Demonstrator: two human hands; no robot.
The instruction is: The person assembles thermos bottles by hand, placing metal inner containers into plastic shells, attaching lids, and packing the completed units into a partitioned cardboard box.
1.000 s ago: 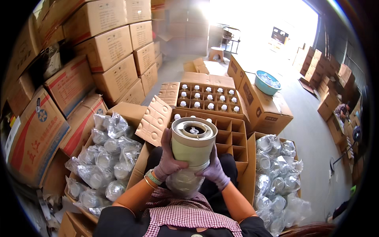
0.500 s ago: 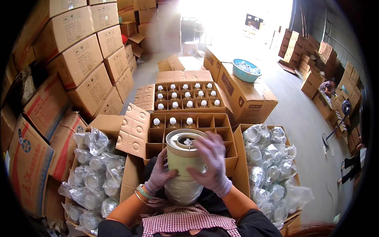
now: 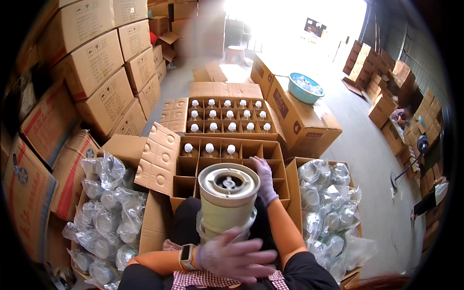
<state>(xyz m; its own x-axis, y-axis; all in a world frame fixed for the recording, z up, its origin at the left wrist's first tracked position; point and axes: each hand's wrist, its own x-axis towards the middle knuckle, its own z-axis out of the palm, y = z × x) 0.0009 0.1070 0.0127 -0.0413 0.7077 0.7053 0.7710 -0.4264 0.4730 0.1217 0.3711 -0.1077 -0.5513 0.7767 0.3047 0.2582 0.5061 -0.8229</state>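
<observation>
A pale green cylinder (image 3: 224, 212) with a light grey ringed top and a dark round opening stands upright between my knees. Clear plastic wraps its lower part. My left hand (image 3: 237, 256), in a thin light purple glove, is spread just on my side of it, partly blurred. Gloved the same way, my right hand (image 3: 264, 179) reaches past the cylinder's right side, fingers stretched over the divided carton (image 3: 285, 193). Whether those fingertips touch a divider I cannot tell. Three white-capped bottles (image 3: 209, 150) fill part of that carton's far row.
Behind stands another divided carton (image 3: 232, 137) full of white-capped bottles. Open boxes of plastic-wrapped clear pieces flank me, left (image 3: 104, 217) and right (image 3: 331, 193). A blue basin (image 3: 305, 92) sits on closed cartons. Tall carton stacks (image 3: 94, 63) rise at left; a fan (image 3: 422, 144) stands right.
Both hands have left the cylinder's sides. My left hand has come down toward me, and my right has moved forward over the carton. The cylinder's grey top now faces my view more.
</observation>
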